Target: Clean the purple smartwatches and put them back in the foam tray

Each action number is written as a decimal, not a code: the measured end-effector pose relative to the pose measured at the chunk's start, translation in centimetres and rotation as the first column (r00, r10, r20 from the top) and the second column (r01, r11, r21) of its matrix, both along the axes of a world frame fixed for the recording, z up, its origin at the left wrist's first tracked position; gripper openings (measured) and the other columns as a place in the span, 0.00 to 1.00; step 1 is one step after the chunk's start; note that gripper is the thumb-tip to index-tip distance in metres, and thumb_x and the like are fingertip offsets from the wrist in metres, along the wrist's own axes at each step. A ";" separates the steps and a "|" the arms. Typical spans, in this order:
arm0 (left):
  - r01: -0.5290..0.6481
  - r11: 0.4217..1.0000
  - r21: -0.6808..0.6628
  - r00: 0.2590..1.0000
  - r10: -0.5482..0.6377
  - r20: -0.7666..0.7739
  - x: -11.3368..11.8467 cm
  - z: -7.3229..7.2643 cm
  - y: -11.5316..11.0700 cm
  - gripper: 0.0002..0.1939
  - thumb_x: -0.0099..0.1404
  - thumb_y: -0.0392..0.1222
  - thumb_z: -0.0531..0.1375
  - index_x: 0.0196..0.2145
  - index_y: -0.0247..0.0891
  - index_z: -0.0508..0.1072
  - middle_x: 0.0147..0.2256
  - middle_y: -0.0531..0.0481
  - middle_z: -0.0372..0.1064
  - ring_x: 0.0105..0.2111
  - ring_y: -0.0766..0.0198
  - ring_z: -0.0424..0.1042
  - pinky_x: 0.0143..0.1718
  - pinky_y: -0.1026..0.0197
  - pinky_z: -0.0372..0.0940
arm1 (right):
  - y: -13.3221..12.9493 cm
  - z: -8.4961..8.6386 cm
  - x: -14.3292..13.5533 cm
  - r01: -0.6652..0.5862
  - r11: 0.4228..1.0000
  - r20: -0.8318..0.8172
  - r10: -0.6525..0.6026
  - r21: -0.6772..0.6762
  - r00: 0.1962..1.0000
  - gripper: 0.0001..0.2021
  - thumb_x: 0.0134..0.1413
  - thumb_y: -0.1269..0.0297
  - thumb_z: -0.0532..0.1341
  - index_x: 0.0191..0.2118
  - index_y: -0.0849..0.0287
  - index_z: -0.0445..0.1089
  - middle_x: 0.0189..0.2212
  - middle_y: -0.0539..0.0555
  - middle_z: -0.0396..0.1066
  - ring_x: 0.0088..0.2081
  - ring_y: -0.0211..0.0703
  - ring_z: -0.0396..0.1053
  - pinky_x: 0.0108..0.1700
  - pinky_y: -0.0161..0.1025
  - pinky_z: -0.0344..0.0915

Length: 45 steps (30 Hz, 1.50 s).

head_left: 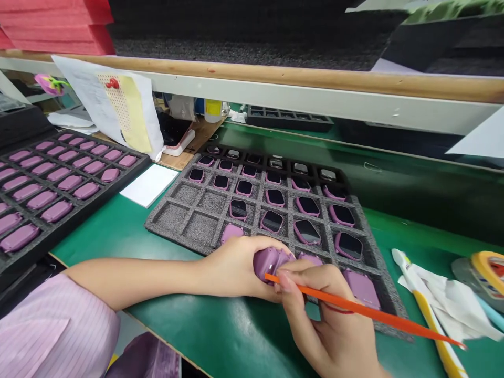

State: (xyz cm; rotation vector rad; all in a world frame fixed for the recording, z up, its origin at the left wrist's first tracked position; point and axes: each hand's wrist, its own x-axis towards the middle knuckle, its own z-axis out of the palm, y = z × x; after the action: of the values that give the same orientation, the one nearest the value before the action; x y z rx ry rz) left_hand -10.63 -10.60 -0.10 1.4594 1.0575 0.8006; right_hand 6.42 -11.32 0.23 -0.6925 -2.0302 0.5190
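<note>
My left hand (232, 268) is wrapped round a small purple watch case (263, 262), above the near edge of a grey foam tray (202, 228). A second purple piece may be in that grip, but the fingers hide part of it. Pinched between thumb and fingers, my right hand (334, 325) holds a thin orange stick (389, 316), its tip at the side of the case. Purple-framed watches with dark screens (307, 231) sit in the tray's compartments. Near my right hand, one purple case (362, 287) lies with its plain side up.
Another foam tray (90, 206) of purple cases is at the left, beside a white card (149, 185). A yellow-and-white toothbrush (423, 304), crumpled tissue (452, 302) and a tape roll (490, 268) lie at the right. A wood-edged shelf (275, 79) crosses above the green table.
</note>
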 end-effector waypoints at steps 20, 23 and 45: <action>-0.057 0.998 -0.033 0.997 0.058 0.040 0.3 -0.2 -0.4 0.27 0.48 0.39 0.72 0.47 0.36 0.74 0.45 0.45 0.75 0.44 0.52 0.75 0.46 0.54 0.68 | -0.6 0.1 -0.1 0.054 0.998 0.030 -0.055 0.045 0.998 0.06 0.64 0.74 0.55 0.37 0.56 0.61 0.28 0.49 0.67 0.31 0.35 0.73 0.31 0.30 0.70; -0.048 0.998 -0.040 0.997 0.050 0.053 0.2 -0.3 -0.3 0.27 0.47 0.37 0.72 0.47 0.37 0.74 0.44 0.46 0.76 0.44 0.53 0.75 0.46 0.54 0.68 | -0.5 0.0 -0.1 0.026 0.999 0.040 -0.028 0.038 0.999 0.06 0.63 0.75 0.55 0.37 0.56 0.61 0.29 0.50 0.67 0.31 0.36 0.73 0.31 0.30 0.70; -0.040 0.999 0.025 0.999 0.040 0.006 0.1 -0.2 -0.3 0.28 0.49 0.44 0.73 0.47 0.35 0.74 0.47 0.44 0.75 0.47 0.52 0.74 0.50 0.56 0.67 | -0.2 0.1 -0.4 0.012 0.998 0.019 -0.013 0.054 1.000 0.06 0.64 0.75 0.54 0.36 0.57 0.60 0.28 0.48 0.65 0.29 0.31 0.70 0.32 0.28 0.68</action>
State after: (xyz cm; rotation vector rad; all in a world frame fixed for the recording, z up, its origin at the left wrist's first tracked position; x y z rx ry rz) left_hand -10.50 -10.92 -0.29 1.4601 1.0790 0.8491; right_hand 5.99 -11.53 0.34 -0.6795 -2.0496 0.4506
